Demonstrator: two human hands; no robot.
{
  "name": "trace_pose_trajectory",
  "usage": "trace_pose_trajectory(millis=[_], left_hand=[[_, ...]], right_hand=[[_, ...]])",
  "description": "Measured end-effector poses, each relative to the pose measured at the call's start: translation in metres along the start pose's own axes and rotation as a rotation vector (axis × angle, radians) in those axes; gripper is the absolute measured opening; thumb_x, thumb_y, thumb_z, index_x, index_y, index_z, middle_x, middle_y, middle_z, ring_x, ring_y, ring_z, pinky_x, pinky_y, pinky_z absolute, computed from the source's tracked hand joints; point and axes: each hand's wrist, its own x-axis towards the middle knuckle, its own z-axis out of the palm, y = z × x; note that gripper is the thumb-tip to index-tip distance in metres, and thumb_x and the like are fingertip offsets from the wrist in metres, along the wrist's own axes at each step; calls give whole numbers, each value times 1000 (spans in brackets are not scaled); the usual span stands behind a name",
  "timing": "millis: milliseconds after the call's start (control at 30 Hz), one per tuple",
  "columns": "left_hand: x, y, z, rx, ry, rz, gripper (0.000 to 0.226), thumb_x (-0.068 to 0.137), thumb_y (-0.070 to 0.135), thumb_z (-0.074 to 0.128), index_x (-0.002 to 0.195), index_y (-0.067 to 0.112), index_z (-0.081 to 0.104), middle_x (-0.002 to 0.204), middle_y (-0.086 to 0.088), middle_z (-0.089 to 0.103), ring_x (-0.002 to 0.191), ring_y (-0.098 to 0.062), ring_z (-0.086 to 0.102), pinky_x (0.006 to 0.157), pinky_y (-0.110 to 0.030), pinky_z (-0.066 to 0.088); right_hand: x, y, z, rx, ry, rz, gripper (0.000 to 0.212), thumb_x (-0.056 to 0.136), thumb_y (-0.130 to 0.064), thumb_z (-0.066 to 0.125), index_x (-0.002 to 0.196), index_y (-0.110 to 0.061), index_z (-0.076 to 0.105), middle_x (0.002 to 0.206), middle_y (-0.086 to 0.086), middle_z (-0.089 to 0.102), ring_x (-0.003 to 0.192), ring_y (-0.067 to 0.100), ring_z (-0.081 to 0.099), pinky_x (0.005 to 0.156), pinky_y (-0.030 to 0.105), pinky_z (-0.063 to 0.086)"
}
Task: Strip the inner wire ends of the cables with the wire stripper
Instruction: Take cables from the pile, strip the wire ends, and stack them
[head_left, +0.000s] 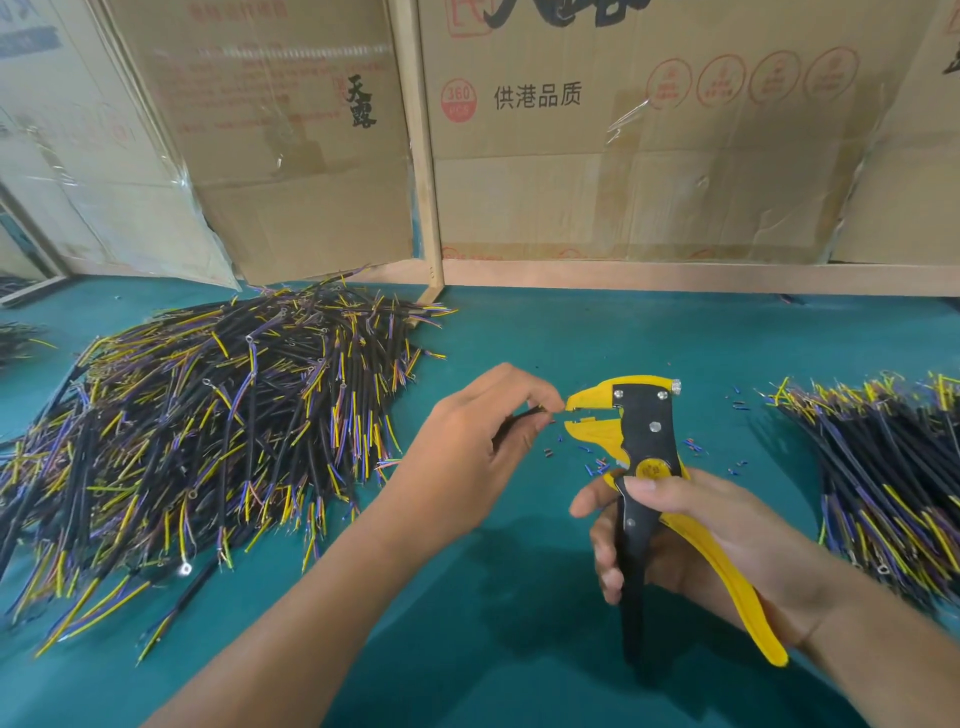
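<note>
I see my right hand (691, 525) wrapped around the wire stripper (644, 457), thumb laid across the black body near the round yellow dial, fingers curled behind the black handle; that grip is firm on the tool. The stripper has a black steel body with silver rivets, a yellow beak-shaped head and one yellow handle splayed out toward 5 o'clock. Its yellow jaws point to 9 o'clock and stand slightly parted.

My left hand (478, 447) pinches a short black cable (519, 418) between thumb and fingertips, its end right at the mouth of the jaws; whether the wire end is inside them I cannot tell.

On the teal desk (519, 649) below the jaws lie small snipped insulation bits (592, 465), blue and dark. At 9 o'clock sits a large pile of cables (208, 426), black sheaths with yellow, blue and purple inner wires, some with ring terminals. At 3 o'clock lies a second cable pile (893, 478). Cardboard boxes (623, 156) stand along the back at 12 o'clock.
</note>
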Motion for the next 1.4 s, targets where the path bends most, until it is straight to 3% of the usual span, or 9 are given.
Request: trace_pose_trajectory(millis=[400,667,867,1000,1167,1400], left_hand=[[-1,-1,5,21,27,-10,17,92,4,67,99,18,60,80,40,50,57,5,44,58,-1,30],[-1,1,5,-1,9,-44,22,92,7,68,100,23,56,75,36,51,54,3,43,54,-4,29],[-2,2,6,-36,-17,-78,22,92,8,69,100,24,56,71,34,51,52,-1,42,52,-6,28],[-1,2,5,-48,-29,-87,17,90,4,70,99,13,59,72,37,52,50,-1,42,51,-6,28],[-3,0,5,-153,-71,-165,22,90,6,70,100,19,55,66,25,55,48,-7,39,51,-9,29],[-3,-2,6,-244,-86,-229,37,87,6,73,100,31,48,92,18,65,49,-8,38,51,-12,33]], right_hand=[[2,0,7,-30,34,-16,57,77,-44,82,108,2,69,84,26,63,75,37,63,73,44,54],[1,1,8,-44,48,-13,46,83,-38,72,108,1,69,83,25,63,74,37,62,74,45,54],[2,5,8,-26,57,-35,52,81,-43,77,106,3,69,76,22,59,67,34,58,69,45,53],[3,6,8,-30,53,-40,56,82,-47,77,104,3,68,73,20,56,63,32,56,67,44,52],[2,7,11,-39,59,-35,60,78,-50,79,102,3,69,70,18,55,60,31,55,64,43,51],[1,5,14,-52,92,-14,56,79,-50,74,97,3,70,63,14,48,54,28,48,57,42,48]])
